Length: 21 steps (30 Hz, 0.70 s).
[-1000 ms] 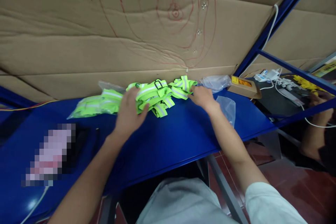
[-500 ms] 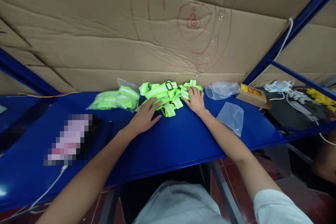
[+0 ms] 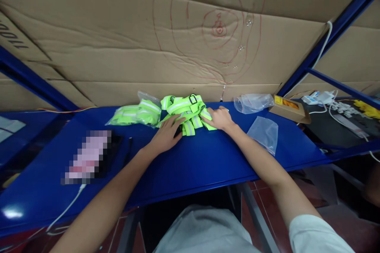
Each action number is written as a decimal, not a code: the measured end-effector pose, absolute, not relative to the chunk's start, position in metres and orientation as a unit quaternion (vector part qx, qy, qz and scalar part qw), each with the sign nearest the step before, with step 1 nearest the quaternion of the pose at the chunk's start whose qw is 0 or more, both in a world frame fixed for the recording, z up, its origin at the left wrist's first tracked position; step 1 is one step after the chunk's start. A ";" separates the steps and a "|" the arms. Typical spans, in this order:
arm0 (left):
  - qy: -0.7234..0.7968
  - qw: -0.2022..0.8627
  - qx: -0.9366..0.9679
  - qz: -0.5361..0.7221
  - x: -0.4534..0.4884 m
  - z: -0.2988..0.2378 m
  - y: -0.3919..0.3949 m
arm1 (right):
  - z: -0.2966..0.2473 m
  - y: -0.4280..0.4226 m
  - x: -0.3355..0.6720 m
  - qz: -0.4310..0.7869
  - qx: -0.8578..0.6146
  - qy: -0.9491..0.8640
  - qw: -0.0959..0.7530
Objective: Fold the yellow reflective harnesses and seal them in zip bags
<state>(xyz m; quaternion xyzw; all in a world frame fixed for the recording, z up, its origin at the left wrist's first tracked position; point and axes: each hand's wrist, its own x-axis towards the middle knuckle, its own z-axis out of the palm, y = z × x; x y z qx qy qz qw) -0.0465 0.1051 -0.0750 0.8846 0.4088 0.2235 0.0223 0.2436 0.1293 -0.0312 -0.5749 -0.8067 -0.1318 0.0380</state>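
Two bare hands reach over one heap of neon-green straps with pale reflective stripes (image 3: 185, 104), which lies on the blue table (image 3: 192, 170), close against the cardboard panel (image 3: 118, 59) behind it. The left hand (image 3: 166, 134) comes in at the heap's lower left side, palm down, its fingers laid on the outermost straps and its thumb held apart from them; it is not closed around anything, and most of the heap lies beyond and to the right of its fingertips. The right hand (image 3: 220, 118) is at the heap's right end, with its fingers bent over the strap folds there. Strap shows to the left of that hand and below its fingers, but one cannot tell whether the fingers pinch it or only press on it. The middle of the heap lies between the two hands, with a black buckle (image 3: 192, 99) on top, clear of both.

Just left of the heap is a clear bag packed with similar green straps (image 3: 133, 114). Right of the right hand lie two clear plastic bags, one near the panel (image 3: 253, 103) and one nearer the person (image 3: 263, 134), beside the forearm.
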 end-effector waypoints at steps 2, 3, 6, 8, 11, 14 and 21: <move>0.406 0.019 0.885 0.228 -0.047 -0.076 0.105 | -0.028 0.128 0.244 -0.127 -0.580 -0.804 0.026; 0.405 0.017 0.884 0.231 -0.047 -0.075 0.105 | -0.027 0.127 0.244 -0.124 -0.583 -0.803 0.021; 0.397 0.008 0.886 0.238 -0.046 -0.073 0.105 | -0.024 0.125 0.243 -0.117 -0.593 -0.797 0.011; 0.383 -0.003 0.890 0.246 -0.046 -0.070 0.104 | -0.024 0.123 0.242 -0.113 -0.600 -0.792 0.009; 0.357 -0.018 0.899 0.255 -0.045 -0.067 0.102 | -0.023 0.122 0.241 -0.106 -0.607 -0.788 0.007; 0.351 -0.019 0.903 0.247 -0.044 -0.066 0.100 | -0.023 0.122 0.242 -0.098 -0.608 -0.788 0.005; 0.366 -0.008 0.897 0.249 -0.042 -0.069 0.097 | -0.023 0.122 0.241 -0.090 -0.595 -0.799 0.010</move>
